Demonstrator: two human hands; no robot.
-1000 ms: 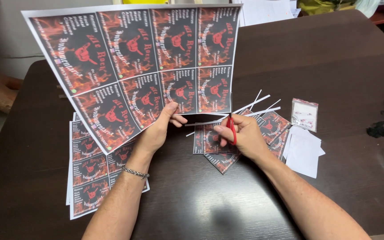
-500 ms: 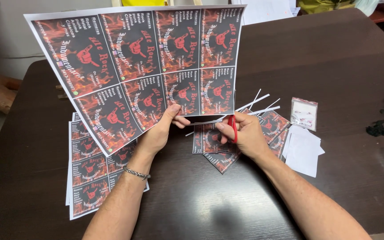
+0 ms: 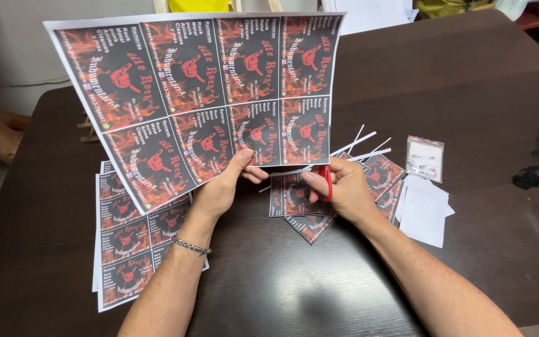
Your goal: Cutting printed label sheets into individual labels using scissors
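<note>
Left hand (image 3: pixel 219 190) pinched the printed sheet (image 3: pixel 201 93) at its bottom edge, thumb in front, sheet upright and tilted. Right hand (image 3: pixel 344 190), fingers closed through red-handled scissors (image 3: pixel 325 181), sat just right of that edge; blades hidden. Cut cards (image 3: pixel 304 206) lay beyond on the dark table (image 3: pixel 469 93).

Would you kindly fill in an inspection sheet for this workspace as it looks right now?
Surface: dark wooden table.
Job's things: printed sheet held up; red-handled scissors; cut cards piled beneath; uncut sheets stacked left.
Clutter: white paper strips, small clear bag, white slips.
Grippers: left hand pinches the sheet's lower edge; right hand grips the scissors.
Cables: nothing seen.
Surroundings: papers at the table's far edge.
</note>
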